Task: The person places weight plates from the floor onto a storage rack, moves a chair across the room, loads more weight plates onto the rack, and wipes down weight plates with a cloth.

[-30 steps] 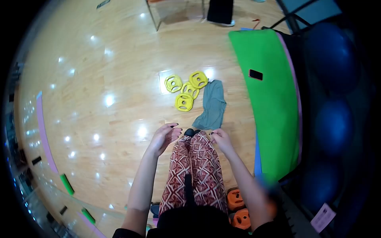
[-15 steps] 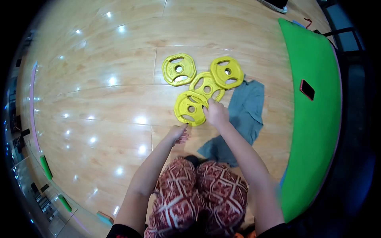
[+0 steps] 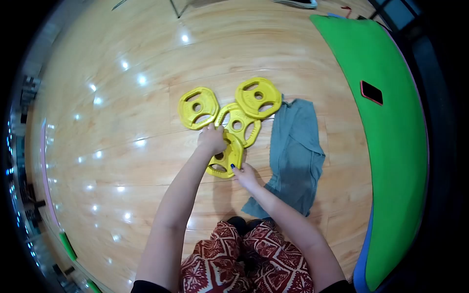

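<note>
Several yellow weight plates lie on the wooden floor. My left hand (image 3: 212,139) is closed over the upper edge of the nearest plate (image 3: 233,155), partly hiding it. At this plate's lower right edge is my right hand (image 3: 247,176), its thumb on the rim and its fingers closed around it. Just beyond, a middle plate (image 3: 251,133) lies partly under the upper right plate (image 3: 254,100). Another plate (image 3: 208,104) rests at the upper left. A grey-blue cloth (image 3: 295,146) is spread to the right of the plates.
A long green mat (image 3: 391,166) runs down the right side, with a red-edged phone (image 3: 372,93) on it. Part of a shoe (image 3: 300,4) shows at the top edge. Green objects (image 3: 68,245) lie at the lower left.
My left hand has moved up onto the nearest plate's upper edge. My right hand has shifted from its upper right side to its lower right edge. The plate appears turned, and the view has shifted.
</note>
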Action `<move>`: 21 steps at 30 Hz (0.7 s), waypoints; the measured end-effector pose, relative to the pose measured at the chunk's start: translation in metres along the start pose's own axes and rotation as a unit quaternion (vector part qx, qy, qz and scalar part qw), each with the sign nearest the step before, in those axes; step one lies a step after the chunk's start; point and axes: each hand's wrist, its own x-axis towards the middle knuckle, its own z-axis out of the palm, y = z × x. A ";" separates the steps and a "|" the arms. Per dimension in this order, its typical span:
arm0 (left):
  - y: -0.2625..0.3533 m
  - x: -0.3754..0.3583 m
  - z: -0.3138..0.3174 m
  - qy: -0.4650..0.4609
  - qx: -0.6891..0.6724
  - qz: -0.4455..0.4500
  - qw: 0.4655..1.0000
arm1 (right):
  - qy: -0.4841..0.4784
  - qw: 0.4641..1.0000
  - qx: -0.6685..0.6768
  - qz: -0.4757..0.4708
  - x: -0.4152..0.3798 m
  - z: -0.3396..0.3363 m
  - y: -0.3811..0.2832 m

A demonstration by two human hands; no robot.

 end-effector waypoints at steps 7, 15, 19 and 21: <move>0.007 -0.009 0.025 0.121 0.043 -0.019 0.992 | 0.120 0.978 -0.154 -0.071 -0.028 -0.015 -0.043; 0.010 -0.048 0.056 0.116 -0.005 -0.019 0.993 | 0.051 0.993 0.089 -0.059 -0.055 -0.056 -0.072; 0.019 -0.068 0.040 0.057 -0.047 -0.064 0.995 | 0.049 0.998 0.042 -0.020 -0.056 -0.069 -0.104; 0.021 -0.078 0.016 0.012 -0.067 -0.086 0.994 | 0.029 0.999 0.013 0.008 -0.058 -0.075 -0.127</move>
